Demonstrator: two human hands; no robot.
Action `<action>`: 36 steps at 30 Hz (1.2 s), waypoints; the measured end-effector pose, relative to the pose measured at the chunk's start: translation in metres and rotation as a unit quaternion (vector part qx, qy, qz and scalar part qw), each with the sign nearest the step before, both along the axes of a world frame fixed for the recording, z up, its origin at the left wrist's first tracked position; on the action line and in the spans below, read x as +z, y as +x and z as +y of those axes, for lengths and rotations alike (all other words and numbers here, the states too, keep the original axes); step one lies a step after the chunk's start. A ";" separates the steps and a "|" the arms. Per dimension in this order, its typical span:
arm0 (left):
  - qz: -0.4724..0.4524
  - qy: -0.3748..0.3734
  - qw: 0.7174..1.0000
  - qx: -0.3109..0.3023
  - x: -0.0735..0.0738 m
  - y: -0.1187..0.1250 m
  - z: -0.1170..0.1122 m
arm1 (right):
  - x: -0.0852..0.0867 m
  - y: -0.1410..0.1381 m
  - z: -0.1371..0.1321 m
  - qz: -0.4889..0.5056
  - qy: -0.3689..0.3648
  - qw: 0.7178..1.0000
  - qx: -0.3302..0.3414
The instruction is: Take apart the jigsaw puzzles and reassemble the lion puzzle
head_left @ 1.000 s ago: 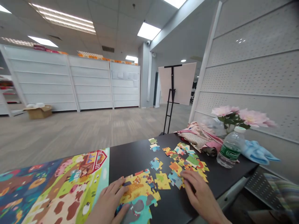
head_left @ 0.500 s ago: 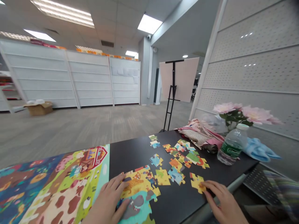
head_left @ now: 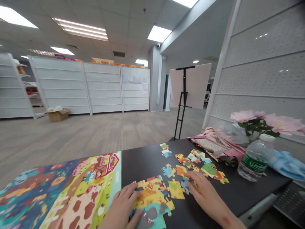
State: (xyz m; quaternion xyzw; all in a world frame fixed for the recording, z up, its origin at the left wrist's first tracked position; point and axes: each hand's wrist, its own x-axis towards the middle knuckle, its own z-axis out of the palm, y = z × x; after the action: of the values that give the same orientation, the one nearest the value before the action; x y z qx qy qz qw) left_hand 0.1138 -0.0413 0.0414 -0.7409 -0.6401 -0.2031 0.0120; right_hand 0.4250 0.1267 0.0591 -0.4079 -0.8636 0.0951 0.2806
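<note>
My left hand lies flat, fingers apart, on the edge of a joined section of jigsaw puzzle showing a leopard and a grey hippo. My right hand presses down among the loose pieces, its fingertips over a mostly hidden yellow jigsaw piece beside a blue piece. A loose yellow-green piece lies between my hands. Several more loose pieces are scattered farther along the black table. To the left lies a large farm picture with a red barn.
A plastic water bottle, pink artificial flowers, a blue cloth and a patterned fabric bundle stand along the perforated white wall. Behind the table are an easel and a cardboard box.
My right hand has slid left, moving the yellow piece toward the loose pieces near the joined section. My left hand stays in place on the section. The view has turned slightly left.
</note>
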 end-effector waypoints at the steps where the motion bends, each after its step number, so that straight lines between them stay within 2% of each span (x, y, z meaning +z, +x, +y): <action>1: 0.004 0.000 1.000 -0.001 -0.001 -0.001 0.001 | -0.002 -0.003 0.005 -0.023 0.001 1.000 0.001; 3: 0.009 0.003 1.000 -0.007 -0.004 -0.003 0.004 | -0.011 -0.001 0.019 -0.072 0.003 0.997 -0.016; 5: 0.009 0.011 1.000 -0.013 -0.006 -0.005 0.005 | -0.023 0.012 0.041 -0.117 0.000 0.991 -0.070; 8: 0.002 0.023 1.000 -0.019 -0.011 -0.008 0.007 | -0.041 0.052 0.080 -0.159 -0.003 0.972 -0.172; 11: 0.007 0.020 1.000 -0.022 -0.017 -0.011 0.008 | -0.055 0.102 0.109 -0.176 -0.001 0.962 -0.210; 13: 0.014 0.015 1.000 -0.023 -0.020 -0.012 0.009 | -0.055 0.124 0.117 -0.174 0.005 0.958 -0.227; 15: 0.016 0.014 1.000 -0.022 -0.020 -0.012 0.009 | -0.045 0.129 0.120 -0.152 0.022 0.958 -0.244; 16: 0.016 0.014 1.000 -0.021 -0.019 -0.010 0.009 | -0.036 0.124 0.122 -0.130 0.028 0.962 -0.238; 18: 0.014 0.016 1.000 -0.018 -0.013 -0.006 0.008 | -0.016 0.097 0.128 -0.085 0.026 0.978 -0.187; 21: -0.014 0.029 0.999 -0.011 0.001 0.000 0.005 | 0.009 0.028 0.149 -0.054 -0.015 0.996 -0.068; 25: -0.129 0.102 0.983 0.077 0.016 -0.007 0.002 | 0.016 -0.073 0.185 -0.039 -0.076 0.996 0.031; 27: -0.174 0.143 0.966 0.127 0.019 -0.017 0.001 | 0.014 -0.110 0.200 -0.032 -0.110 0.991 0.064; 30: -0.214 0.171 0.949 0.158 0.020 -0.028 0.001 | 0.018 -0.141 0.218 -0.027 -0.169 0.981 0.089; 33: -0.234 0.164 0.945 0.156 0.021 -0.027 0.003 | 0.034 -0.154 0.232 -0.018 -0.224 0.969 0.107; 36: -0.244 0.148 0.946 0.152 0.022 -0.018 0.007 | 0.049 -0.165 0.225 0.010 -0.256 0.958 0.128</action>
State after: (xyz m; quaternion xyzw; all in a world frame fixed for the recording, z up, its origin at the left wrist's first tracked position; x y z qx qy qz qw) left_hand 0.0956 -0.0345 0.0634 -0.5522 -0.6911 -0.4663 -0.0042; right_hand 0.2601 0.3513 0.1082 -0.3513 -0.8525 0.3519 0.1613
